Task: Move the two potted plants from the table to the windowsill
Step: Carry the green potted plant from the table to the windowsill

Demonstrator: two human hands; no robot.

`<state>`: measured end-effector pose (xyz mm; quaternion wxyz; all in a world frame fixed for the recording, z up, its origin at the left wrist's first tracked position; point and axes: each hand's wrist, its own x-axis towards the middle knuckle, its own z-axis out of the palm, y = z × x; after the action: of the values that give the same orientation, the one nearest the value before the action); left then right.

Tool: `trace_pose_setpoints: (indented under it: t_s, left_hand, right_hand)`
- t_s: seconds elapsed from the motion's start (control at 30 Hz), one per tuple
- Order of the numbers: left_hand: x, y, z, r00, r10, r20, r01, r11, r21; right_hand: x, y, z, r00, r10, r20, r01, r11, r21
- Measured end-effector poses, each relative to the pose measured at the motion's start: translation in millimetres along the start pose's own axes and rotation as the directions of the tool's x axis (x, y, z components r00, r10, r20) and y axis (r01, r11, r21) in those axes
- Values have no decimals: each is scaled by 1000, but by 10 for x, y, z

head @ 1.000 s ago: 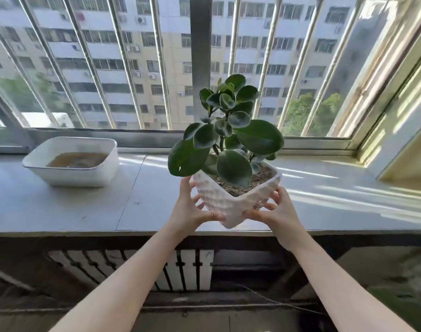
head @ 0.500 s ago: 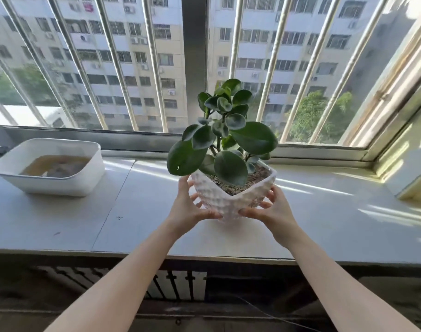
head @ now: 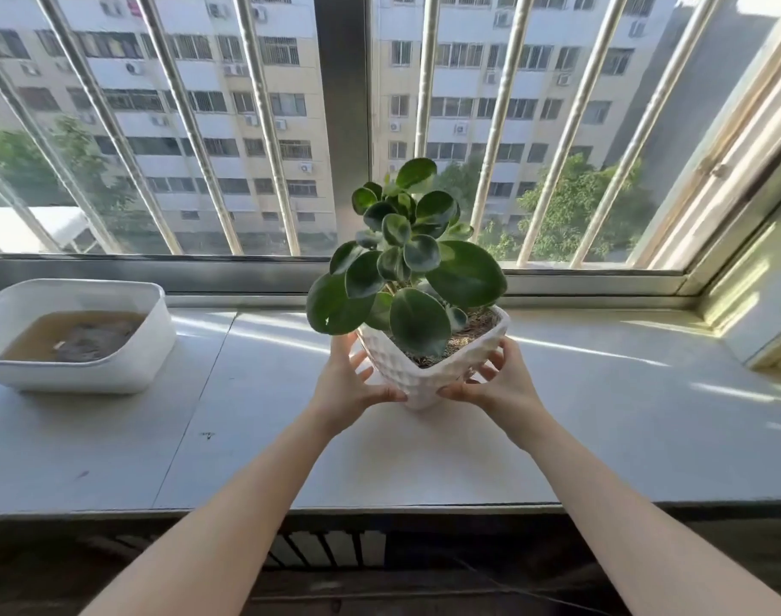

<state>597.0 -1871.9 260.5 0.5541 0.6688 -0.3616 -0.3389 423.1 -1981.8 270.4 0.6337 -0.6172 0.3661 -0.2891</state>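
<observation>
1. The potted plant (head: 428, 371), round green leaves in a dimpled white pot, sits upright over the windowsill (head: 602, 429), mid-ledge.
2. Your left hand (head: 351, 389) and right hand (head: 497, 384) cup its opposite sides, thumbs pressed low on the pot.
3. Well left of the plant rests a white tub (head: 75, 335) holding murky water.

Pale windowsill (head: 602, 437), white tub (head: 91, 371) at left, white plant pot (head: 424, 380) seemingly resting mid-sill

Your one head camera looks forward and down, close over the windowsill (head: 602, 429), facing the window (head: 202, 126).
</observation>
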Motion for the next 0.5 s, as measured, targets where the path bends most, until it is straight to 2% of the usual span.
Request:
trace_pose_setpoints:
  t_s: [0.2, 0.4, 0.5]
  left_hand:
    - [67, 10, -16, 999, 19, -49, -16, 998, 66]
    - [-26, 11, -5, 998, 45, -45, -36, 980, 197]
    - [-123, 48, 2, 997, 57, -52, -41, 959, 281]
  right_hand:
    - [78, 43, 43, 999, -21, -41, 21, 1000, 13]
    - [-39, 82, 119, 991, -59, -121, 47, 994, -97]
    - [-174, 54, 186, 986, -34, -165, 22, 997, -74]
